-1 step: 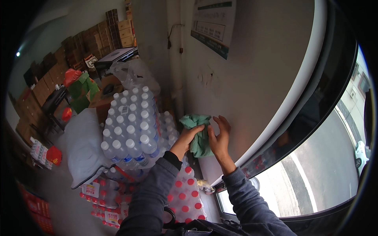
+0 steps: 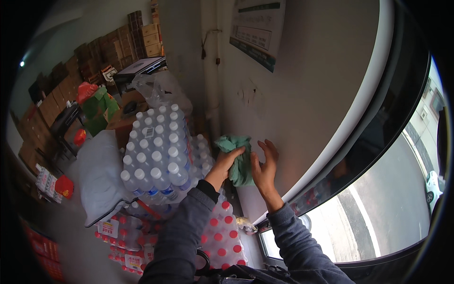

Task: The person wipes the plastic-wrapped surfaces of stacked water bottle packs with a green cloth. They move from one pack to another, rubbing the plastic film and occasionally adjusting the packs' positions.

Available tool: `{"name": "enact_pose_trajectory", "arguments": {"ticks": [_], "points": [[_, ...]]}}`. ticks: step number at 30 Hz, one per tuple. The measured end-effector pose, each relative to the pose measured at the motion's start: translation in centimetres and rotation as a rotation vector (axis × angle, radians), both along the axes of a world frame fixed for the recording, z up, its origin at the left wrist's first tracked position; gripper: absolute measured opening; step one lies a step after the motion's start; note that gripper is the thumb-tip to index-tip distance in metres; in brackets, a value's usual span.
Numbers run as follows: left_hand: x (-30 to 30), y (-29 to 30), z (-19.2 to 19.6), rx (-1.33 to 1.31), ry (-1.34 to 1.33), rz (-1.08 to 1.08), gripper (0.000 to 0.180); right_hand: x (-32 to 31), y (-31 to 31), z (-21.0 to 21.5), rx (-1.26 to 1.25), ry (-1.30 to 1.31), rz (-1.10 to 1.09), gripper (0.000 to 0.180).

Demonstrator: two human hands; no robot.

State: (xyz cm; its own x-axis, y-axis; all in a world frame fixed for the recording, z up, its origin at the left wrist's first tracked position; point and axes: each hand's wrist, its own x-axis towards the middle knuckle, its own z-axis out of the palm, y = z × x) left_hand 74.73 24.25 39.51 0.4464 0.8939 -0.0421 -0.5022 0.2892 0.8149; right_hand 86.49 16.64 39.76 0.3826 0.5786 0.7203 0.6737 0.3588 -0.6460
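My left hand (image 2: 226, 165) grips a crumpled green cloth (image 2: 240, 173), thumb over its upper part, with folds hanging below the fingers. Close to the cloth's right side, my right hand (image 2: 266, 167) is held up open, its fingers apart and nothing in them. Both hands are in front of the pale wall panel (image 2: 302, 104); whether the cloth touches it I cannot tell. Dark marks (image 2: 252, 91) show on the panel above the hands.
Shrink-wrapped bottles with white caps (image 2: 156, 151) are stacked left of my hands, above packs with red caps (image 2: 220, 236). A stuffed pale sack (image 2: 101, 170) leans beside them. At right, a curved glass pane (image 2: 388, 199) borders the panel. Cardboard boxes (image 2: 94, 59) line the back.
The cloth has shifted very slightly up and left, and its folds sit a little differently. Both hands keep nearly the same place.
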Motion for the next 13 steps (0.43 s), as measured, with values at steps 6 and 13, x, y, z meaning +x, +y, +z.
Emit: {"name": "enact_pose_trajectory", "arguments": {"ticks": [6, 13], "points": [[3.7, 5.7, 3.9, 0.113, -0.093, 0.207, 0.025, 0.0, -1.5, 0.9, 0.010, 0.030, 0.084, 0.035], [7.0, 8.7, 8.2, 0.526, 0.090, 0.173, 0.035, 0.1, -2.5, 1.0, 0.003, 0.045, 0.176, 0.036]]}}
